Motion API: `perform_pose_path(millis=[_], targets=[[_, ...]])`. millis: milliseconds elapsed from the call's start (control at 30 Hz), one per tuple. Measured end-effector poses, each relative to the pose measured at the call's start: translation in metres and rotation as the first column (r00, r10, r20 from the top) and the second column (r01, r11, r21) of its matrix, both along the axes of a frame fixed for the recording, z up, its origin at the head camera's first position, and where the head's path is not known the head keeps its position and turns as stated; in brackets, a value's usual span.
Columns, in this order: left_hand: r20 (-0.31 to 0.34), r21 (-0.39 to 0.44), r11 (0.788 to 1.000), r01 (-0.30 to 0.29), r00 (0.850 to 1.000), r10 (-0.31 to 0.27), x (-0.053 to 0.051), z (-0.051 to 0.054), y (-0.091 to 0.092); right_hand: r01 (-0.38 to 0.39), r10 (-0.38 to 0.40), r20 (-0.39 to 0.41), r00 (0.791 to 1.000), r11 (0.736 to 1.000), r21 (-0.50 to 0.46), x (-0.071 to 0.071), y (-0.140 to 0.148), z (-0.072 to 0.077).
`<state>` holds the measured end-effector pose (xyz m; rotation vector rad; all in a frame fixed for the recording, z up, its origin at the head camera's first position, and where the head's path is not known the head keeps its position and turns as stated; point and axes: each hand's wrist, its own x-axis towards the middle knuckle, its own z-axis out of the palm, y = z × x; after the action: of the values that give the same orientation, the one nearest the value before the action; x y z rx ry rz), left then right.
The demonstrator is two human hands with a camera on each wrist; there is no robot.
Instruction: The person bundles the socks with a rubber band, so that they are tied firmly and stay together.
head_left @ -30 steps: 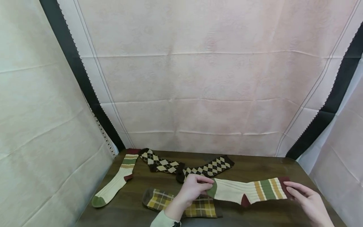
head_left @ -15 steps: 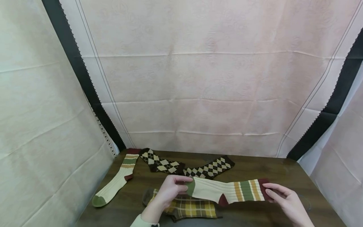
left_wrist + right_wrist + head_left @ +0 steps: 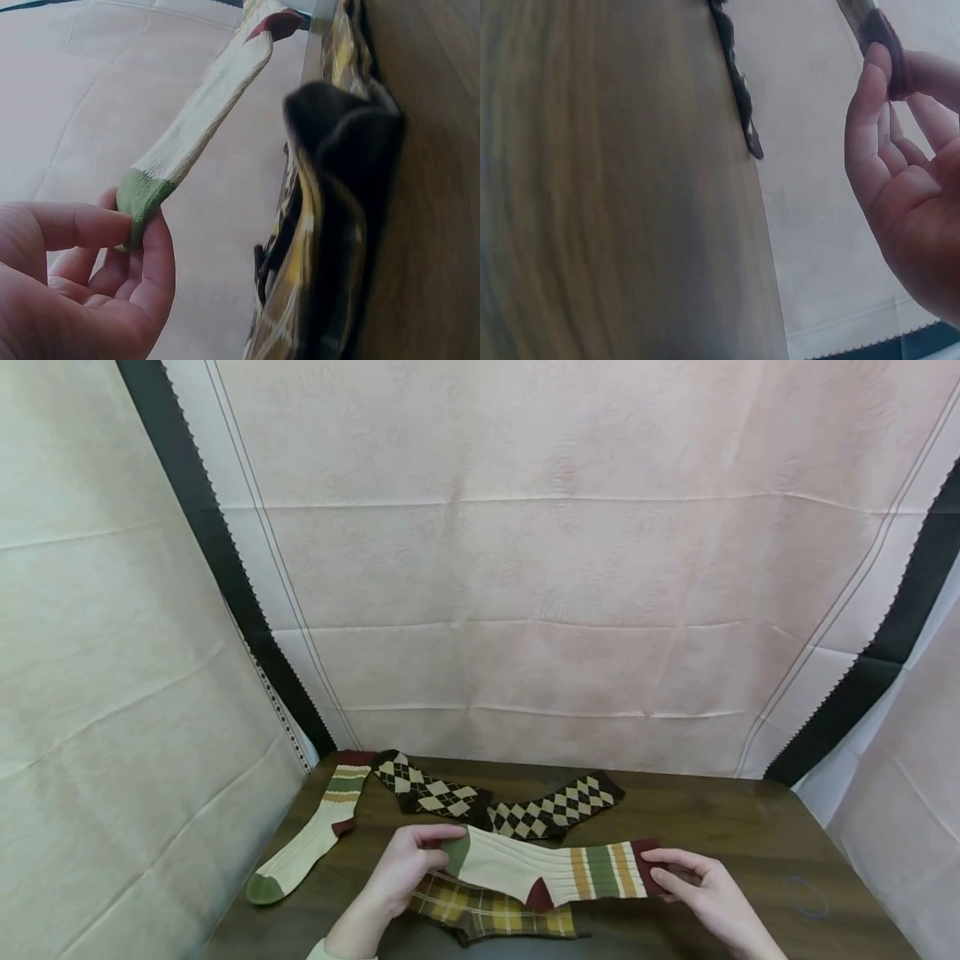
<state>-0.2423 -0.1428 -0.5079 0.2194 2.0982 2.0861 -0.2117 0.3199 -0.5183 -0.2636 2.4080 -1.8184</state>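
In 1 second the held sock has moved left across the plaid sock, nearer its twin. Left hand pinches the toe, right hand the cuff, stretching it above the tabletop: apparently mid-carry, not yet laid down.

No readable text, no legible label, brand, number or sign, in the head view, in the left wrist view or in the right wrist view

A maroon sock cuff in the right hand (apart from the wooden table).
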Motion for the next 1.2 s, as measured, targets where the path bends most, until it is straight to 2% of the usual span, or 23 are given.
perform_pose_path(millis=[267, 400, 567, 700, 900, 1067, 1200], targets=[[0.042, 0.026, 0.999, -0.027, 0.999, 0.026, -0.001, 0.002, -0.021, -0.110, 0.110, -0.018, 0.994, 0.994, -0.018, -0.005, -0.021, 0.000], [0.047, -0.002, 0.999, -0.049, 0.998, 0.049, -0.001, 0.003, -0.031, -0.157, 0.157, -0.004, 0.988, 0.987, -0.012, -0.007, -0.030, 0.002], [0.054, -0.012, 0.999, -0.044, 0.998, 0.044, 0.000, 0.004, -0.040, -0.199, 0.199, 0.022, 0.980, 0.980, -0.001, -0.009, -0.039, 0.007], [0.055, 0.002, 0.999, -0.040, 0.998, 0.040, 0.002, 0.007, -0.048, -0.208, 0.208, 0.001, 0.978, 0.977, 0.039, -0.010, -0.047, 0.010], [0.049, 0.024, 1.000, -0.019, 0.999, 0.018, 0.004, 0.010, -0.061, -0.211, 0.225, -0.083, 0.971, 0.966, 0.147, -0.010, -0.058, 0.015], [0.025, -0.023, 1.000, 0.014, 1.000, -0.014, 0.003, 0.009, -0.074, -0.209, 0.244, -0.131, 0.961, 0.948, 0.240, -0.012, -0.067, 0.021], [0.012, -0.069, 0.997, 0.027, 1.000, -0.027, 0.001, 0.009, -0.083, -0.213, 0.257, -0.140, 0.956, 0.940, 0.267, -0.013, -0.076, 0.024]])
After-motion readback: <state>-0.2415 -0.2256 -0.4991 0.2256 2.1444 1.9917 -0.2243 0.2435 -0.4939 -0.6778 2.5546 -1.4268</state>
